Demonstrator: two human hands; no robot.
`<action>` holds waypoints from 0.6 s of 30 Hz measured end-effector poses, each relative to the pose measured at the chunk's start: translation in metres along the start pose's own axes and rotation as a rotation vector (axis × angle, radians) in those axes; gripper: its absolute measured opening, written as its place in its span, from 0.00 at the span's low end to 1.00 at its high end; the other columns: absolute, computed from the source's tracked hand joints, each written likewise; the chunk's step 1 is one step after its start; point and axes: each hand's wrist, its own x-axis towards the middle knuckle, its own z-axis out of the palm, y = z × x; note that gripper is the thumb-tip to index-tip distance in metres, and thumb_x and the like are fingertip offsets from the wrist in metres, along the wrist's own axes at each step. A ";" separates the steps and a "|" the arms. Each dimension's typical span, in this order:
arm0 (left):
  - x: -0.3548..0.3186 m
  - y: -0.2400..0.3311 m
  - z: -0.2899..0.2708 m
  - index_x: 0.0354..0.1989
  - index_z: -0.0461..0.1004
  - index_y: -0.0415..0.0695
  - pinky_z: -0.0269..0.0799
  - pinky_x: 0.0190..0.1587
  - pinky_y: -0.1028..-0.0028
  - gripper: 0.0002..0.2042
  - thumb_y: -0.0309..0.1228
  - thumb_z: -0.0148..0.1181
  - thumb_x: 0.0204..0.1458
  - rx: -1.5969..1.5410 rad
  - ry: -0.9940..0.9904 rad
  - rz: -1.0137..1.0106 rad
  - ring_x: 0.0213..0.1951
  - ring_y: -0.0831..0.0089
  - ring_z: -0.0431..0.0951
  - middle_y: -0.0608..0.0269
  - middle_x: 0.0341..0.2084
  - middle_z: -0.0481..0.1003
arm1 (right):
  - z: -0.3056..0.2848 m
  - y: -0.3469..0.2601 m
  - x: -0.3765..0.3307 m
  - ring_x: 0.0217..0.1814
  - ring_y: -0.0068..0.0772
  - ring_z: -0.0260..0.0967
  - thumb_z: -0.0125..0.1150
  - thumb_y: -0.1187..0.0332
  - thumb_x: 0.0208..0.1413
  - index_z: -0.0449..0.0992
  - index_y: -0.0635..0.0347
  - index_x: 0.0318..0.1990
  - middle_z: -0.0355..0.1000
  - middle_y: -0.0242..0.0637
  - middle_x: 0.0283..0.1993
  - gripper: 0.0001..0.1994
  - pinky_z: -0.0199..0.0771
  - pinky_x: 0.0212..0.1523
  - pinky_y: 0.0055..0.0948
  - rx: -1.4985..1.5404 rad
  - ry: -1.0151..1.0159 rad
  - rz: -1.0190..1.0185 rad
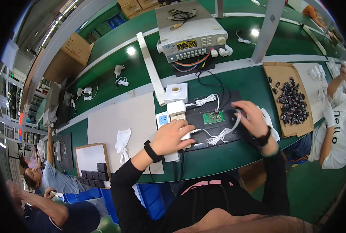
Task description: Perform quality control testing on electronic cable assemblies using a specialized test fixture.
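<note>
My left hand (172,136) curls over a white power adapter (186,136) at the power strip; its fingers hide most of the adapter. The white cable (219,138) from there lies bundled on a black mat (198,146), its far end rising to my right hand (252,118). Thumb and fingers of that hand pinch the cable near its end; the plug is blurred. Between my hands a green circuit board (214,117) lies on the mat. A second white adapter (176,108) is plugged in behind my left hand, beside a blue socket (163,119).
A bench power supply (192,39) stands at the back, its leads running toward the board. At right, a cardboard tray (268,72) holds many black connectors. A white cloth glove (123,141) and a tray of black adapters (76,155) lie left. Co-workers sit on both sides.
</note>
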 end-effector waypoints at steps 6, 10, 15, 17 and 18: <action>-0.010 -0.016 -0.020 0.50 0.70 0.49 0.70 0.46 0.68 0.18 0.34 0.60 0.50 -0.116 0.167 -0.138 0.46 0.62 0.72 0.54 0.55 0.64 | 0.049 0.037 0.018 0.38 0.37 0.72 0.61 0.73 0.51 0.74 0.59 0.48 0.73 0.39 0.41 0.15 0.72 0.41 0.29 0.120 -0.176 -0.051; -0.009 -0.045 -0.011 0.54 0.67 0.47 0.70 0.49 0.66 0.22 0.32 0.61 0.49 -0.252 0.244 -0.239 0.48 0.66 0.71 0.53 0.55 0.64 | 0.052 0.040 0.022 0.40 0.33 0.73 0.62 0.73 0.51 0.75 0.60 0.47 0.74 0.39 0.41 0.14 0.72 0.42 0.27 0.262 -0.127 -0.009; 0.009 -0.058 -0.001 0.59 0.64 0.45 0.70 0.49 0.70 0.25 0.32 0.61 0.51 -0.458 0.109 -0.342 0.49 0.69 0.70 0.55 0.57 0.64 | 0.049 0.025 0.021 0.41 0.27 0.74 0.60 0.74 0.53 0.74 0.61 0.51 0.76 0.37 0.42 0.16 0.71 0.42 0.24 0.529 -0.081 0.158; 0.001 -0.074 0.010 0.61 0.62 0.44 0.71 0.44 0.73 0.26 0.34 0.59 0.52 -0.719 0.328 -0.339 0.47 0.71 0.71 0.56 0.57 0.65 | 0.051 0.023 0.022 0.41 0.26 0.73 0.59 0.74 0.54 0.73 0.62 0.53 0.76 0.36 0.42 0.17 0.71 0.42 0.22 0.584 -0.130 0.222; 0.000 -0.081 0.012 0.62 0.60 0.43 0.72 0.41 0.74 0.27 0.34 0.59 0.53 -0.854 0.435 -0.329 0.46 0.72 0.72 0.56 0.57 0.65 | 0.051 0.024 0.021 0.42 0.28 0.74 0.59 0.74 0.54 0.73 0.60 0.53 0.76 0.37 0.43 0.18 0.71 0.42 0.23 0.536 -0.122 0.217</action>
